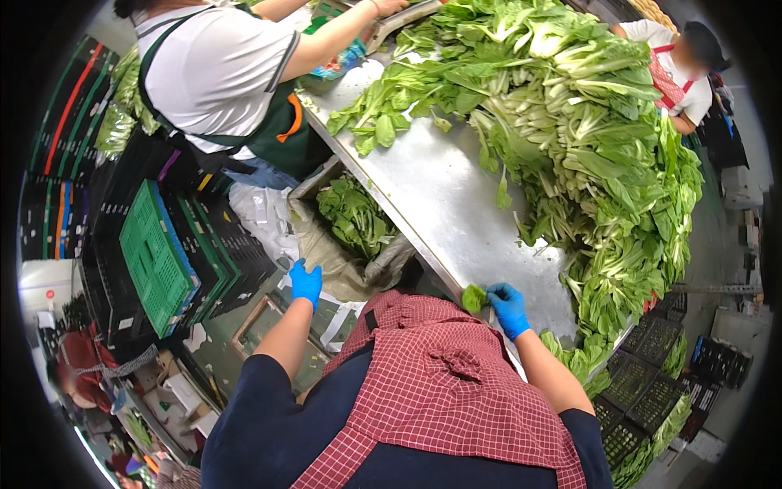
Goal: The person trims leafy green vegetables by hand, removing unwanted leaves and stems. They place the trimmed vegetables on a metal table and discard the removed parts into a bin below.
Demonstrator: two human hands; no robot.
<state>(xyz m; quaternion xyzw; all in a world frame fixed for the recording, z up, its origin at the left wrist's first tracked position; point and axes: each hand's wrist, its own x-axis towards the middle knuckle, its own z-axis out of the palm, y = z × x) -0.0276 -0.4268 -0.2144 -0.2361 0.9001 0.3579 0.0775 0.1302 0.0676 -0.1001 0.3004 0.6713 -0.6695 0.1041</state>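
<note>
My right hand (509, 308), in a blue glove, pinches a green leaf (474, 299) at the near edge of the metal table (440, 177). My left hand (306, 284), also blue-gloved, hangs off to the left of the table with fingers spread and nothing in it. A large heap of leafy greens with pale stems (568, 116) covers the far and right parts of the table. Below the table's left edge, cut greens (354, 217) lie in a container lined with a sack (333, 269), just beyond my left hand.
A co-worker in a dark green apron (244, 79) stands at the table's upper left, another person in a red apron (669, 76) at the upper right. Stacked crates, one green (153, 257), stand left. Black crates (641, 367) with greens stand at the lower right.
</note>
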